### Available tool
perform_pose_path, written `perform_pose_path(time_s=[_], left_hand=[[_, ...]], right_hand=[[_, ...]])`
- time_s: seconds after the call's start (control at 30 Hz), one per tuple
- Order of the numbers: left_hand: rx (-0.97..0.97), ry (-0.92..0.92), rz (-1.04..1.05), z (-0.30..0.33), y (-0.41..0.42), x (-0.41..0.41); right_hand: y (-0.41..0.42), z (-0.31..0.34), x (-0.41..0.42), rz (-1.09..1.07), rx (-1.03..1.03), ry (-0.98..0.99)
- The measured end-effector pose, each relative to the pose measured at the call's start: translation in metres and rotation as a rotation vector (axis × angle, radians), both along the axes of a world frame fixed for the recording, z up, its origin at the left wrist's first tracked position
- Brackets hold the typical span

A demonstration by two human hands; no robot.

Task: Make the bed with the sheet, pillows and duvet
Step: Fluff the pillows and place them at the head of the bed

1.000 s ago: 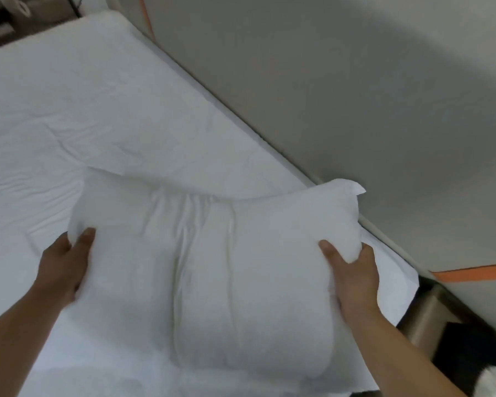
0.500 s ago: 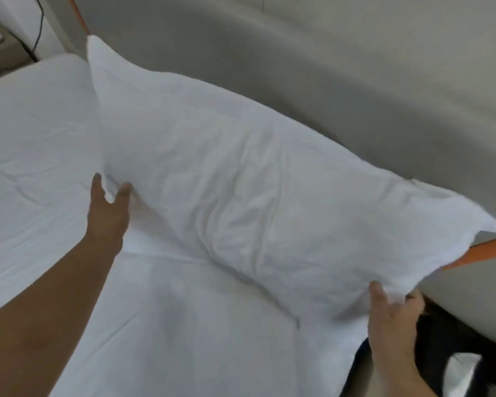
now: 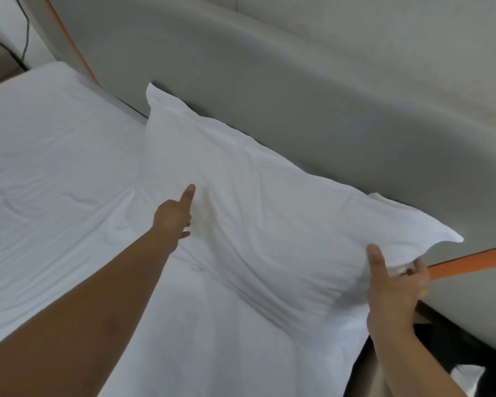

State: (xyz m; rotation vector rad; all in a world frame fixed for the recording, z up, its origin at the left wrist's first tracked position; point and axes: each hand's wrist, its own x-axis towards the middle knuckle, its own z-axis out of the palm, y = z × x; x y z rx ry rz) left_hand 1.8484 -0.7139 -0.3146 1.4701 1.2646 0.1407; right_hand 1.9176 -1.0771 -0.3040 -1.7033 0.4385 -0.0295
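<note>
A white pillow [image 3: 269, 213] lies along the grey headboard [image 3: 312, 104] at the head of the bed, on the white sheet [image 3: 55, 173]. My left hand [image 3: 173, 216] reaches over the pillow's near left part, thumb up and fingers loose, at most touching the cloth. My right hand [image 3: 393, 285] grips the pillow's near right corner, thumb on top and fingers curled under the bunched cloth. No duvet is in view.
The headboard carries an orange stripe [image 3: 470, 260] at right and another at upper left. A dark gap and floor items [image 3: 441, 348] lie off the bed's right edge. A bedside unit with a cable [image 3: 0, 58] stands at far left.
The pillow has come down from mid-air and now lies flat against the headboard. My left hand has let go of its edge; my right hand still holds the right corner.
</note>
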Motion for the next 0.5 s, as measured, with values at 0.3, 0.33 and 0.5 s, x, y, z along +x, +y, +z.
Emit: perform_pose_path(time_s=[0.3,0.33,0.5], left_hand=[[-0.209,0.113,0.086,-0.006,0.022,0.036],[-0.217,0.14,0.107,-0.009,0.023,0.038],[-0.306,0.147,0.187,-0.027,0.023,0.039]], right_hand=[[-0.009,-0.025,-0.008,0.371,0.076,0.139],[-0.012,-0.029,-0.008,0.391,0.068,0.153],[-0.01,-0.037,-0.003,0.338,0.117,0.161]])
